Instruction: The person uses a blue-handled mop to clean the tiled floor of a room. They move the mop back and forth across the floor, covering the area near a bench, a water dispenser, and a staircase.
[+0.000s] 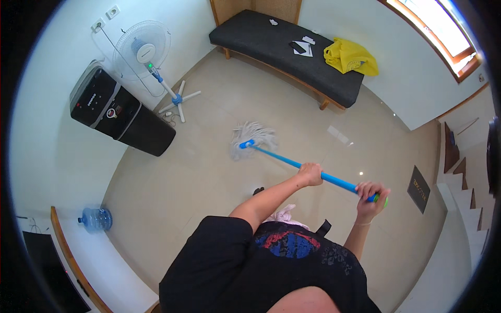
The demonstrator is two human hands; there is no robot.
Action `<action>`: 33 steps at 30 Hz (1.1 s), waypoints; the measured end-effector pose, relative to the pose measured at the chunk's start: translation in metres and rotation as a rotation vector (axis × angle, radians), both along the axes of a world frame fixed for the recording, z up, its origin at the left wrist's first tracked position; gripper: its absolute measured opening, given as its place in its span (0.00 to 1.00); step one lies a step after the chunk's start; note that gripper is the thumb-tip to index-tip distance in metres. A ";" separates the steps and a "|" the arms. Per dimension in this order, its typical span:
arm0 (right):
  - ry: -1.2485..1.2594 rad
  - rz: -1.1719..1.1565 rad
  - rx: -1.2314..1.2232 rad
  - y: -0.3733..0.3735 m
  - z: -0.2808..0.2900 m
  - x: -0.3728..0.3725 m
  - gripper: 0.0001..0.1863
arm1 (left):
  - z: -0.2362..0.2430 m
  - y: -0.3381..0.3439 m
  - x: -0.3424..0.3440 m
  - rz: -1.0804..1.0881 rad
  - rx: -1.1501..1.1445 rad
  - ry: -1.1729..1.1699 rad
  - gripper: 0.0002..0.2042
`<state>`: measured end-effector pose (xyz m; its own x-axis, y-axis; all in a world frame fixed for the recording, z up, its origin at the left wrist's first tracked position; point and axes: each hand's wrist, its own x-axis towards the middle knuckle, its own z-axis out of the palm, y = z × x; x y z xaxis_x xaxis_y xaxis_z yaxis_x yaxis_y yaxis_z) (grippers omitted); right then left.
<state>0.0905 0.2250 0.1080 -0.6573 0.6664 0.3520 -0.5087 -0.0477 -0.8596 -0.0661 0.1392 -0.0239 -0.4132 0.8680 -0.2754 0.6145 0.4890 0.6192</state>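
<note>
Blue-handled mop (286,160), pale strands (265,134) splayed on floor (209,175)

Over my remote feed I see a black shirt (219,274) with a loose, short left sleeve (222,237). I make out a rounded red-and-blue print (290,245), a grey pattern (336,256) beside it, and a thin pale band (364,224) below the right hand (371,201).

Mop handle (284,160) looks smooth plas., semi-gloss; mop strands (265,133) rough, stringy cloth. Floor (209,172) here v. glossy, smooth. Bench cushion (261,34): matt fabric, w/ wood legs (324,104). Water dispenser (148,128): plas., shiny. Yellow bundle (344,56): cloth or thin plas., can't tell from here. Bottle (97,219): clear plas.
</note>
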 end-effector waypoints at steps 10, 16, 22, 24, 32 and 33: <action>-0.197 0.486 -0.120 -0.074 -0.063 -0.184 0.24 | -0.070 -0.182 -0.110 0.504 -0.006 0.078 0.06; -0.239 0.745 -0.107 -0.114 -0.075 -0.213 0.22 | -0.079 -0.239 -0.130 0.620 -0.071 0.150 0.07; -0.064 0.572 -0.035 -0.059 -0.010 -0.200 0.26 | -0.044 -0.146 -0.137 0.500 0.246 0.188 0.07; -0.039 0.495 0.068 -0.036 0.019 -0.192 0.28 | -0.029 -0.101 -0.140 0.428 0.336 0.186 0.07; -0.126 0.133 0.407 -0.005 0.035 -0.176 0.29 | -0.016 0.023 -0.172 0.141 0.328 0.078 0.03; -0.119 0.105 0.392 -0.006 0.025 -0.179 0.29 | -0.017 0.029 -0.177 0.119 0.327 0.072 0.03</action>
<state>-0.0887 0.2193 0.1329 -0.7658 0.4246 0.4830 -0.4145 0.2484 -0.8755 -0.2431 0.1678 -0.0412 -0.5251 0.8500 0.0426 0.6127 0.3429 0.7120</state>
